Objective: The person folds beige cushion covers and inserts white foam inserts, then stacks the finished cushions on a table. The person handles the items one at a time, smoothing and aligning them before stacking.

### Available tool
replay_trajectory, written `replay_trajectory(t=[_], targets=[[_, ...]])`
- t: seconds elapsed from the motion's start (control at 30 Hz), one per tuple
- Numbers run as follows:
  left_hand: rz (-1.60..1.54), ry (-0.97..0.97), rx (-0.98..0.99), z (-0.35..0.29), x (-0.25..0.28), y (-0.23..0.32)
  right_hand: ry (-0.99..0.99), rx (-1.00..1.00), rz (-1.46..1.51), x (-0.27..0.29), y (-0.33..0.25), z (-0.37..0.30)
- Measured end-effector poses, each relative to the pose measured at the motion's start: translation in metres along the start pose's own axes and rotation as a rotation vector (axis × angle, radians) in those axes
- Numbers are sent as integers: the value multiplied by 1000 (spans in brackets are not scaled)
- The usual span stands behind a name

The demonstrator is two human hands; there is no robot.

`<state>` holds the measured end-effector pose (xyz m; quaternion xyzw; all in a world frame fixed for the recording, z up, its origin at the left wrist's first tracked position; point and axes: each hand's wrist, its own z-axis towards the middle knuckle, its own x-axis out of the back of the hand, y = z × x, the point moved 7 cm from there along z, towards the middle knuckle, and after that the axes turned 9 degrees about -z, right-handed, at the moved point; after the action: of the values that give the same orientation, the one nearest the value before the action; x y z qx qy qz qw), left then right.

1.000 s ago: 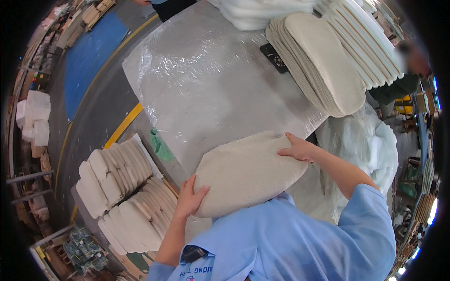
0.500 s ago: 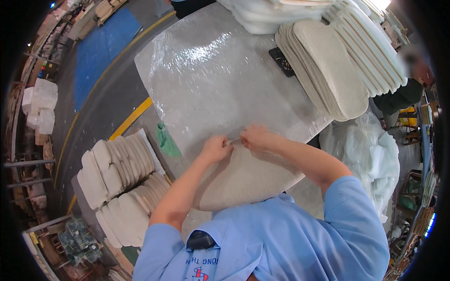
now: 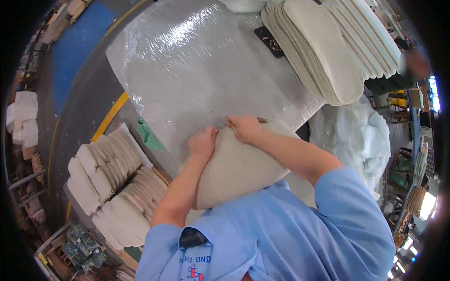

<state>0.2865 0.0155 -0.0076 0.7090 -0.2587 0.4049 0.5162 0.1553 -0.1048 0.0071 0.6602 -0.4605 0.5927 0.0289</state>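
A beige fabric cushion (image 3: pixel 239 171) lies at the near side of the table, against my front. Its far edge is gathered between my two hands. My left hand (image 3: pixel 203 144) is closed, pinching that edge at its left part. Close beside it, my right hand (image 3: pixel 244 129) is also closed in a pinch on the same edge, slightly farther from me. What lies right between the fingertips is too small to make out. A dark fold or gap shows in the edge just right of my right hand.
A plastic-covered table (image 3: pixel 187 75) spreads ahead. At far right stand a stack of beige fabric pieces (image 3: pixel 323 51) and white foam pads (image 3: pixel 365 37). Beige cushions (image 3: pixel 105 164) are stacked at left, near a green scrap (image 3: pixel 149 135). Clear plastic bags (image 3: pixel 351 140) and another person (image 3: pixel 393 84) are at right.
Both hands still pinch the edge and appear slightly farther left in view. The cushion's far edge has risen, and its right part bulges up. The whole view has shifted a little.
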Motion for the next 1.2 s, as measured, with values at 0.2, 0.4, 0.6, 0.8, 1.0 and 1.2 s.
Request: replay_trajectory(t=[0.2, 0.4, 0.6, 0.8, 1.0, 1.2], targets=[[-1, -26, -24, 12, 7, 8, -9, 44, -8, 1, 7, 6], [-110, -373, -125, -2, 70, 48, -549, 266, -20, 60, -47, -39], [-299, -824, -97, -81, 38, 46, -784, 362, -181, 13, -31, -93], [-261, -819, 38, -68, 33, 32, -769, 290, -200, 11, -24, -76], [-391, -687, 74, -74, 47, -22, -752, 285, -247, 27, 17, -63], [-991, -229, 554, -159, 96, -75, -362, -98, 213, 112, 110, -107]])
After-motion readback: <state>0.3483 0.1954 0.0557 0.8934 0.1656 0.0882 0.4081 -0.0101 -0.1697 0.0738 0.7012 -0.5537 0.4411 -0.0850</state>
